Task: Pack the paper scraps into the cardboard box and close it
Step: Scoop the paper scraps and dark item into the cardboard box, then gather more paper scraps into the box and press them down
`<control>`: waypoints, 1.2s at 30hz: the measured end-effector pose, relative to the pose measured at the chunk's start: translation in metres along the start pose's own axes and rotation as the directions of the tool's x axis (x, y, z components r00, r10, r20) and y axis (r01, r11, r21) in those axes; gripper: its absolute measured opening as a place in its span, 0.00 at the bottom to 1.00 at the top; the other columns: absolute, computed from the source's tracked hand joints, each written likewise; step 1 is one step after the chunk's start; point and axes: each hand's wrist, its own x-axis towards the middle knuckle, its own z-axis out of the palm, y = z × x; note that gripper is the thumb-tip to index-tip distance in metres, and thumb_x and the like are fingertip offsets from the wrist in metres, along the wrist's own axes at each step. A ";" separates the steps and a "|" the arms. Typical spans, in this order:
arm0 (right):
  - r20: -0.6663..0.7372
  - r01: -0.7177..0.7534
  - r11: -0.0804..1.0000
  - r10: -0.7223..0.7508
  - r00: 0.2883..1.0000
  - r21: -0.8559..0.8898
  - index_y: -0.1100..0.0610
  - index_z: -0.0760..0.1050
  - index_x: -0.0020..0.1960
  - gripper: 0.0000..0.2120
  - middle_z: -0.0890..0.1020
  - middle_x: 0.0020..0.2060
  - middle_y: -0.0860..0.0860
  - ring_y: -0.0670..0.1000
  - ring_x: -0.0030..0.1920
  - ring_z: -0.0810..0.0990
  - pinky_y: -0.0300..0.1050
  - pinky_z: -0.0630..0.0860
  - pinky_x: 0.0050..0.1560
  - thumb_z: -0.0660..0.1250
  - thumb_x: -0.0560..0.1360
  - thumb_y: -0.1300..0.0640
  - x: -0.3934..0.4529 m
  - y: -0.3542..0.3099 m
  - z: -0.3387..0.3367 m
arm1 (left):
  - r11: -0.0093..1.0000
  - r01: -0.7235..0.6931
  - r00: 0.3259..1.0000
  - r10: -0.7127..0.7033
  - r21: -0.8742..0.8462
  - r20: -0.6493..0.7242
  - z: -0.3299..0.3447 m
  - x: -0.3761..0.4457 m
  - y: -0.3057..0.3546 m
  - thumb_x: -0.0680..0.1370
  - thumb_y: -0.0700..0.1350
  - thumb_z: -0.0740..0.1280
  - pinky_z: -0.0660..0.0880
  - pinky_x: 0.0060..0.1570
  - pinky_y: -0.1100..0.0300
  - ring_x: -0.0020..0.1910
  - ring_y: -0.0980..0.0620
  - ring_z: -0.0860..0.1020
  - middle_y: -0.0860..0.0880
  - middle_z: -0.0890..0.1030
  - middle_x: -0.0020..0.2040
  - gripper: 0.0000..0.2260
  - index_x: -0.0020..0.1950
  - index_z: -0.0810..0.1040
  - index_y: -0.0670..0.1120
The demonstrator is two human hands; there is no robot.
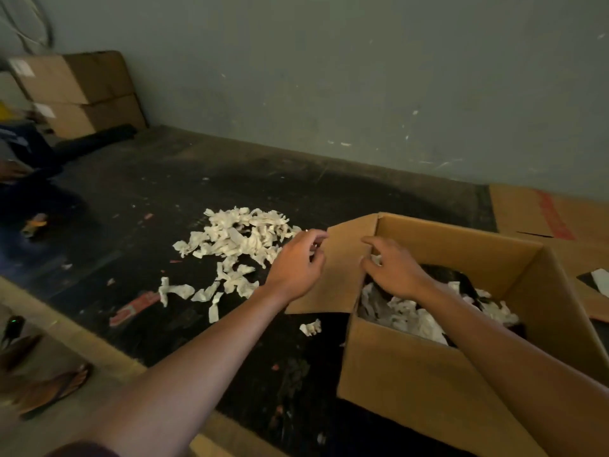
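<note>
An open cardboard box (412,374) stands on the dark surface at the right, with white paper scraps (412,318) lying inside it. Its left flap (342,275) stands up and outward. A pile of white paper scraps (240,239) lies on the surface left of the box, and one loose scrap (310,327) sits near the box's front left corner. My left hand (296,268) hovers beside the flap, fingers apart and empty. My right hand (395,272) is over the box's left edge, its fingers curled around a small white scrap.
Two stacked cardboard boxes (79,90) stand at the back left against the wall. Flattened cardboard (540,212) lies behind and right of the box. A red tape strip (135,308) lies on the surface. Sandals (52,390) rest on the floor below. A person's hand (13,169) shows at the left edge.
</note>
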 end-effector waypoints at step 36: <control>0.033 -0.330 0.898 0.355 0.934 -0.292 0.39 0.21 0.72 0.55 0.26 0.74 0.57 0.63 0.75 0.29 0.74 0.35 0.70 0.45 0.60 0.15 0.104 -0.102 0.313 | 0.755 0.428 0.783 -0.584 0.496 0.215 -0.104 -0.061 -0.380 0.63 0.80 0.56 0.33 0.70 0.36 0.74 0.34 0.31 0.43 0.31 0.78 0.56 0.74 0.24 0.56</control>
